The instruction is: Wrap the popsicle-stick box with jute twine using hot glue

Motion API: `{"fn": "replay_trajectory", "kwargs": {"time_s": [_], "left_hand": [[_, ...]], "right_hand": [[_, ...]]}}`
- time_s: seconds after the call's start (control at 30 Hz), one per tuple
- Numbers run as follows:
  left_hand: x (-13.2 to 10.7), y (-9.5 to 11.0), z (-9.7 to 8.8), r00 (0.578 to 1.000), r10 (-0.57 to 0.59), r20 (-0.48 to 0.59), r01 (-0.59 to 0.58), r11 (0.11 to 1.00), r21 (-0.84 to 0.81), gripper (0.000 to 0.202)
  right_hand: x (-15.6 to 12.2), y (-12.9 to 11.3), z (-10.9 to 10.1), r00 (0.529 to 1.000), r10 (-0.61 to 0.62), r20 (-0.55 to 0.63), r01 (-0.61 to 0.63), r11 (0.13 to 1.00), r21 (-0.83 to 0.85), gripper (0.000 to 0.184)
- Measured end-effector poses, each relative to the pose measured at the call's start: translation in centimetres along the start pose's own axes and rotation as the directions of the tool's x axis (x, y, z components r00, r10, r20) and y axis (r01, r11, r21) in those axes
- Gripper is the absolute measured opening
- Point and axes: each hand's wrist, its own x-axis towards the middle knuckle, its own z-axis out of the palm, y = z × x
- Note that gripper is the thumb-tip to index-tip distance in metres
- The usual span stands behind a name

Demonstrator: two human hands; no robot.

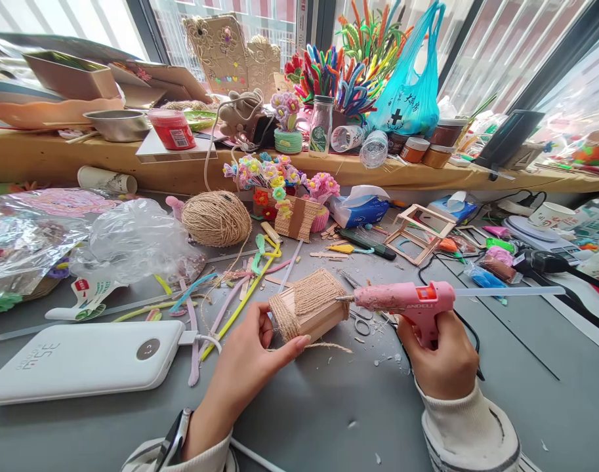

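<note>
A small wooden box (323, 318), partly wrapped in jute twine (315, 293), lies tilted on the grey table in the middle of the head view. My left hand (260, 347) grips its left end between thumb and fingers; some fingertips are hidden behind it. A loose tail of twine (329, 345) sticks out below the box. In my right hand (444, 357) is a pink hot glue gun (407, 301), with a clear glue stick (510, 291) jutting from its back. The gun's nozzle points left, close to the box's right side; I cannot tell whether they touch.
Behind the box are a twine ball (216, 218), scissors (361, 321), a utility knife (367, 243) and a wooden frame (418, 234). A white power bank (82, 360) lies left with its cable. Pipe cleaners (245, 298) are scattered nearby. Jars and craft supplies line the windowsill (191, 174).
</note>
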Motion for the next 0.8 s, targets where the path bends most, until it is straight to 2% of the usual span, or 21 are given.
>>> {"fn": "replay_trajectory", "kwargs": {"time_s": [0.23, 0.57, 0.8], "left_hand": [[0.05, -0.56, 0.27, 1.000, 0.012, 0.000, -0.012, 1.000, -0.003, 0.050], [0.02, -0.53, 0.21, 1.000, 0.004, 0.003, -0.004, 1.000, 0.004, 0.049], [0.06, -0.72, 0.29, 1.000, 0.002, 0.010, -0.002, 1.000, -0.014, 0.049]], "right_hand": [[0.04, 0.19, -0.06, 1.000, -0.001, 0.005, 0.001, 1.000, 0.003, 0.024], [0.30, -0.13, -0.26, 1.000, 0.023, -0.005, -0.023, 1.000, 0.003, 0.005], [0.36, -0.01, -0.25, 1.000, 0.010, -0.017, -0.010, 1.000, -0.017, 0.008]]}}
